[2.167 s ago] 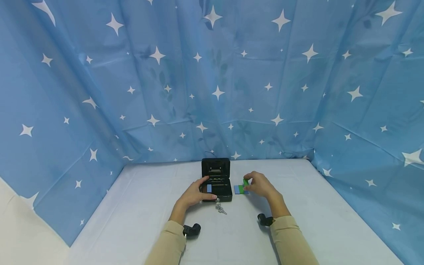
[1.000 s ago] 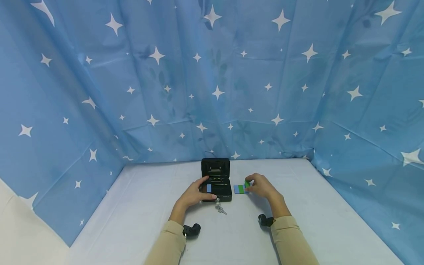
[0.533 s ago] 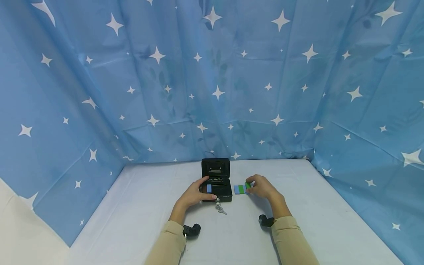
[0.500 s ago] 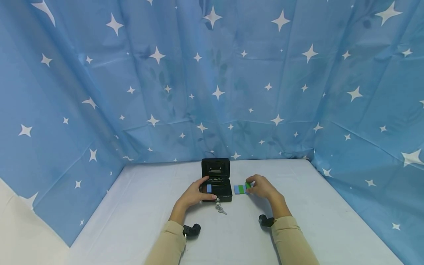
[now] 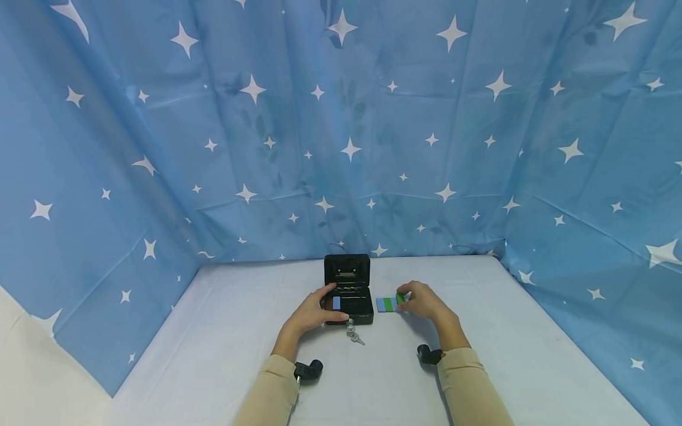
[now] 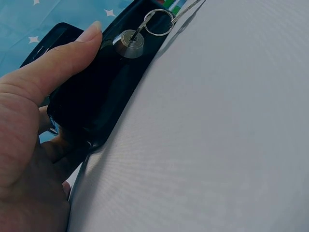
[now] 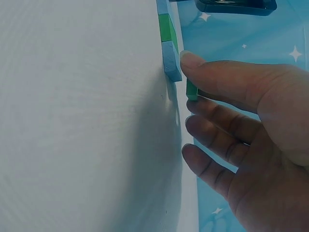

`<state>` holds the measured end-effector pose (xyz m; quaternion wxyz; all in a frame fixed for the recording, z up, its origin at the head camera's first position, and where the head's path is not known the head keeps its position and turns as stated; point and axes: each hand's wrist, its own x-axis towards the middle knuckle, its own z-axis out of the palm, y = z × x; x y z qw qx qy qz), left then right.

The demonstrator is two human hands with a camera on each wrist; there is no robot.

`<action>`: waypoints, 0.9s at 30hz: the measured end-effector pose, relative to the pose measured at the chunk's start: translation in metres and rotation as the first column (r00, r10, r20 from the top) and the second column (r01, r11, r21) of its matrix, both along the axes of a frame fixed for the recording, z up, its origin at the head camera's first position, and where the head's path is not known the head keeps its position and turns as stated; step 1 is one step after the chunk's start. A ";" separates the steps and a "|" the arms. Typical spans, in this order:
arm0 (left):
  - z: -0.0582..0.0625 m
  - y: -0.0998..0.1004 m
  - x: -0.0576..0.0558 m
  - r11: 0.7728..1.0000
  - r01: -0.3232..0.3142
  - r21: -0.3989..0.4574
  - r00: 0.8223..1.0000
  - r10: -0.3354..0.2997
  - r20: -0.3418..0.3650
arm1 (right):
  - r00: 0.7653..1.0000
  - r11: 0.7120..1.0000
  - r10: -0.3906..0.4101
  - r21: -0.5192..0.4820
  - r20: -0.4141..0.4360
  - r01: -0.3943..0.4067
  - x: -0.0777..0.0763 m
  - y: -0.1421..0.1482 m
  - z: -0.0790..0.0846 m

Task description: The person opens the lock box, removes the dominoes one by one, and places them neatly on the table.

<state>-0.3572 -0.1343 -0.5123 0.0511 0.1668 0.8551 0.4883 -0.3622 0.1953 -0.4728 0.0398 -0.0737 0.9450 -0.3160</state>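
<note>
The left hand grips a black cash box by its left side, thumb along the front wall and fingers at the back. The lid stands raised. Inside, at the left, lies a blue block. Between thumb and fingers, the right hand pinches a green block. It hangs just above the table, by the right end of a touching row: a blue block, a green block and another blue block. The box's rear left corner is partly covered by fingers.
A key sits in the lock on the box's front, and its ring carries another key lying on the white tablecloth. Behind and on both sides hangs a blue curtain with white stars.
The right hand has moved slightly right and down with the green block, from above the row to its right end, uncovering more of the end blue block. The left hand and box have stayed put.
</note>
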 end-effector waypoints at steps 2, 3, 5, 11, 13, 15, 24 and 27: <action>0.000 0.000 0.000 1.000 -0.003 -0.002 1.000 0.003 0.002 | 1.000 1.000 -0.002 0.003 0.003 0.002 0.000 0.000 0.000; 0.000 0.000 0.000 1.000 -0.004 -0.003 1.000 0.004 0.004 | 1.000 1.000 -0.001 0.003 0.004 0.001 0.000 0.000 0.000; 0.000 0.000 0.000 1.000 -0.006 -0.006 1.000 0.007 0.005 | 1.000 1.000 0.000 0.003 0.006 0.000 0.000 0.000 0.000; 0.000 0.000 0.000 1.000 -0.004 -0.004 1.000 0.004 0.000 | 1.000 1.000 0.011 -0.001 -0.001 -0.011 0.000 0.002 -0.002; 0.000 0.000 0.000 1.000 -0.003 -0.003 1.000 0.003 -0.001 | 1.000 1.000 0.010 0.000 -0.001 -0.010 -0.001 0.003 -0.002; 0.000 0.000 0.000 1.000 -0.002 -0.003 1.000 0.002 0.000 | 1.000 1.000 0.006 0.002 0.004 -0.006 -0.001 0.003 -0.002; 0.003 0.001 0.002 1.000 -0.011 0.006 1.000 0.011 0.007 | 1.000 1.000 0.003 0.008 0.001 -0.003 0.000 0.005 -0.002; 0.003 0.001 0.003 1.000 -0.011 0.004 1.000 0.011 0.005 | 1.000 1.000 0.013 0.010 -0.001 -0.013 0.000 0.005 -0.003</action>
